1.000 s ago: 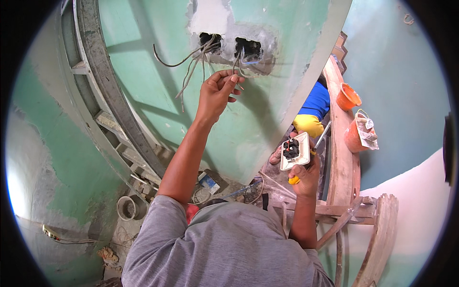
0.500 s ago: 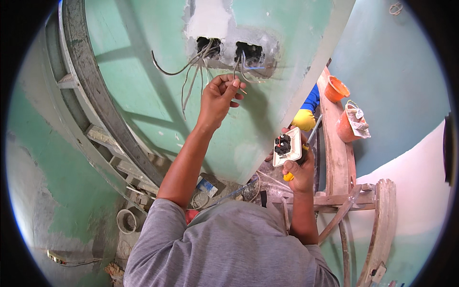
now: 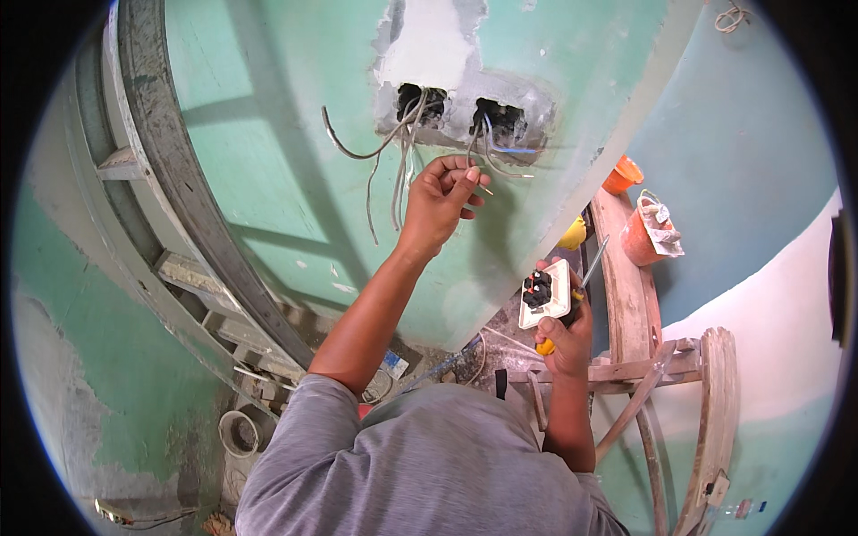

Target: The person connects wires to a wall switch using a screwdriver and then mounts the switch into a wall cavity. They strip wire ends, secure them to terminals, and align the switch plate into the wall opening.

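My left hand [image 3: 442, 204] is raised to the green wall, thumb and fingers pinched on a thin grey electrical wire [image 3: 470, 150]. That wire comes out of the right-hand wall box [image 3: 500, 123], and its bare copper end pokes past my fingertips. Another grey wire and a blue one hang from the same opening. Several grey wires [image 3: 399, 183] trail from the left-hand wall box [image 3: 420, 104]. Lower down, my right hand [image 3: 568, 344] grips a white electrical faceplate [image 3: 559, 290], its black modules facing up, along with a screwdriver [image 3: 596, 261] with a yellow handle.
A metal ladder [image 3: 192, 188] stands at the left. On the right, a wooden plank [image 3: 626, 286] carries an orange bucket [image 3: 623, 174] and a plaster-smeared bucket [image 3: 645, 234]. Part of another person's yellow glove [image 3: 575, 234] shows behind the wall edge. A round pail [image 3: 239, 433] sits low left.
The view has shifted, so the wall boxes and my left hand appear lower and further right. My grips look the same. The other person's blue sleeve has gone from sight, leaving less glove showing.
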`<action>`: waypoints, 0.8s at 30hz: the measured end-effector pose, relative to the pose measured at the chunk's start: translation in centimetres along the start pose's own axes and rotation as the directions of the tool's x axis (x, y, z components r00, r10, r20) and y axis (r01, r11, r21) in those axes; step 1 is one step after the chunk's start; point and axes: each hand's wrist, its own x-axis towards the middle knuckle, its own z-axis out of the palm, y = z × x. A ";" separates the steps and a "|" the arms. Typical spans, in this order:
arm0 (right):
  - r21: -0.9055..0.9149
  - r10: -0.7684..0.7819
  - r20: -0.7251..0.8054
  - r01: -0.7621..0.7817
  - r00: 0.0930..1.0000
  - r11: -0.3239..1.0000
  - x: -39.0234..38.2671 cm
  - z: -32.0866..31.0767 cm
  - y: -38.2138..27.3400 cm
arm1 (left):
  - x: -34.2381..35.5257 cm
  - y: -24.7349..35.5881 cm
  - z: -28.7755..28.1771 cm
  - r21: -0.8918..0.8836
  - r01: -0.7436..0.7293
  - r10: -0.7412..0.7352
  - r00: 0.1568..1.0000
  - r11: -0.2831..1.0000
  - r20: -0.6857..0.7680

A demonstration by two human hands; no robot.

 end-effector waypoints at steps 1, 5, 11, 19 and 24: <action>0.002 -0.001 0.004 0.001 1.000 1.000 -0.2 -0.2 0.2 | 0.0 0.0 0.0 -0.012 0.006 -0.005 1.000 1.000 0.007; -0.024 0.000 -0.053 -0.001 0.999 1.000 -1.0 0.8 -0.1 | 0.0 -0.1 0.1 -0.045 -0.001 0.002 1.000 0.999 0.020; -0.062 -0.023 -0.066 0.019 0.998 0.998 -1.8 1.2 -0.3 | 0.0 0.0 0.3 -0.063 -0.016 0.018 0.999 0.998 0.035; -0.071 -0.026 -0.100 0.019 0.995 0.997 -2.4 2.3 0.3 | 0.1 -0.4 -0.3 -0.093 -0.039 0.046 0.996 0.995 0.076; -0.042 -0.025 -0.087 0.021 0.996 0.999 -2.3 3.2 0.3 | 0.2 -0.3 -0.5 -0.088 -0.014 0.019 0.998 0.996 0.066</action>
